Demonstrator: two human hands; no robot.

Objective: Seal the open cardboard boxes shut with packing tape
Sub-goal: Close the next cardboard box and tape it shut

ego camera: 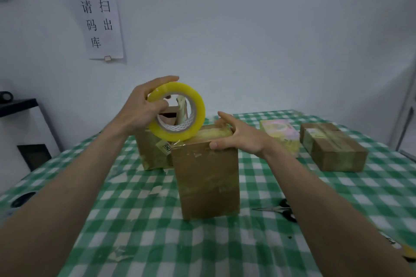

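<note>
**A:** What sits at the far left of the frame?

**B:** A dark shelf (18, 105) at the left edge, and above it, upper left, a paper notice (99, 27) with handwritten characters stuck to a pale wall.

**A:** And moving toward centre?

**B:** The left hand (144, 108) reaches up from the lower left. Its fingers curl over the top of a yellow roll of packing tape (177, 111) while the thumb presses the roll's near face, so the hand grips it firmly. The roll stands on edge, its lower rim touching the top left corner of the tall cardboard box (208, 177) at centre frame.

**A:** Anything behind that?

**B:** An open cardboard box (153, 150) stands just behind and left of the tall one, flaps up, partly visible through the roll's core.

**A:** The right hand?

**B:** The right hand (240, 135), right of centre, clasps the tall box's top right edge: fingers laid across the taped top, thumb down on the front face.

**A:** Further right?

**B:** A pale pink-and-yellow package (281, 135), then a flat taped box (333, 146) on the green checked tablecloth (135, 231). Scissors (281, 210) lie at lower right, near the right forearm.
</note>
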